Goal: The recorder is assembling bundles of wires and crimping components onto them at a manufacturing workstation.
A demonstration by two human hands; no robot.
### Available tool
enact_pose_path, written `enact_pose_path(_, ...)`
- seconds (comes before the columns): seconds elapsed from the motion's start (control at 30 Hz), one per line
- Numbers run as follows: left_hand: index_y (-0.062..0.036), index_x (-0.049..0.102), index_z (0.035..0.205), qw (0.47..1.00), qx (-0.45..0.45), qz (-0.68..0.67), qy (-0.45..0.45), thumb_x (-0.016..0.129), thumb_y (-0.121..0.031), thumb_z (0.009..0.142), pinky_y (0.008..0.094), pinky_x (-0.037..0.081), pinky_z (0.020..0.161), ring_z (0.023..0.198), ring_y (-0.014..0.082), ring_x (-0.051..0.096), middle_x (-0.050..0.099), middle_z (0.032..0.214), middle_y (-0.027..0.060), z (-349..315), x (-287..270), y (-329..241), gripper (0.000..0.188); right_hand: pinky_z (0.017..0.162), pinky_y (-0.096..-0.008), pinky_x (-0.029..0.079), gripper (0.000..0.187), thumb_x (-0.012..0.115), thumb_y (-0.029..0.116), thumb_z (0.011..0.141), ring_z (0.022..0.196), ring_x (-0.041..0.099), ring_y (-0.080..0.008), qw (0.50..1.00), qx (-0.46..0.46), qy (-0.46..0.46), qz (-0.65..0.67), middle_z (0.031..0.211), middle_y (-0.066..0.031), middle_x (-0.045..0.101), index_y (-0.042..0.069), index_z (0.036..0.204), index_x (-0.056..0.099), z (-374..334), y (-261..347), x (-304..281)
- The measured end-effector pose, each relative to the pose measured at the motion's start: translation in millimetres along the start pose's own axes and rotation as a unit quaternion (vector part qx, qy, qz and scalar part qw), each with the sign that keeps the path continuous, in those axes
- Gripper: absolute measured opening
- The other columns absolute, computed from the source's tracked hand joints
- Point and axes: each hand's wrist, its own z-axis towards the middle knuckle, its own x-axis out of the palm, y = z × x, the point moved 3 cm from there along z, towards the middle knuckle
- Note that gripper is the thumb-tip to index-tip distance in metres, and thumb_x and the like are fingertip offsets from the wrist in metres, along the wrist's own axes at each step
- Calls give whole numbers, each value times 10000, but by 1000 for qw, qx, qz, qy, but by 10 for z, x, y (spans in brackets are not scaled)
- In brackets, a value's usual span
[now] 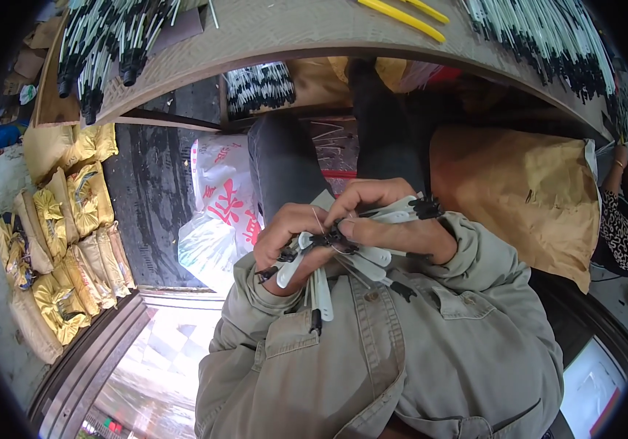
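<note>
Close to my chest, both hands work on a bunch of thin white plastic sticks with black ends. My left hand is closed around part of the bunch, its sticks fanning out below the palm. My right hand pinches at the bunch's dark middle with thumb and forefinger, while more of the white sticks poke out beside it. A thin pale strand shows by the left fingertips. What lies between the fingertips is too small to make out.
A curved table ahead carries piles of similar sticks and a yellow-handled tool. A white plastic bag lies by my left leg, a brown paper sack on my right. Wrapped packages are stacked left; a co-worker sits far right.
</note>
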Motion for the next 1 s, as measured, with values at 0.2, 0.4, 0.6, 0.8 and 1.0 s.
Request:
enact_pose_path(0.2, -30, 575, 881, 1000, 4, -18, 23, 750, -69, 681, 306, 461, 742, 861, 214, 577, 577, 987, 139, 52, -52, -39, 269, 611, -212, 405, 138, 588, 118, 804, 698, 505, -39, 997, -57, -44, 11, 771, -8, 577, -8, 853, 614, -36, 0, 33)
enact_pose_path(0.4, -31, 562, 820, 995, -69, -78, 8, 775, -104, 658, 274, 461, 693, 799, 181, 580, 591, 944, 133, 7, -44, -6, 277, 599, -205, 402, 148, 605, 137, 807, 694, 500, -34, 999, -20, -35, 35, 738, 0, 573, -10, 825, 613, -43, 15, 48)
enact_pose_path(0.6, -28, 549, 771, 990, -87, -110, 16, 784, -114, 653, 270, 454, 670, 770, 162, 578, 602, 899, 132, 19, -72, 17, 277, 660, -222, 408, 136, 610, 130, 810, 747, 527, -60, 999, -2, -33, 36, 793, -25, 602, 17, 886, 620, -77, 44, 67)
enact_pose_path(0.8, -35, 539, 754, 992, -64, -104, 44, 802, -91, 625, 267, 448, 655, 755, 155, 574, 606, 889, 128, 56, -83, 0, 298, 664, -242, 410, 92, 635, 111, 769, 742, 535, -86, 998, -23, -63, 10, 751, -21, 598, 32, 816, 634, -50, -21, 105)
enact_pose_path(1.0, -37, 512, 793, 989, -98, -104, 41, 807, -39, 618, 257, 483, 669, 794, 150, 605, 614, 901, 146, 3, -83, -9, 343, 642, -211, 401, 94, 618, 98, 791, 739, 498, -38, 993, -99, -50, -50, 744, 8, 561, 6, 802, 603, -24, -7, 83)
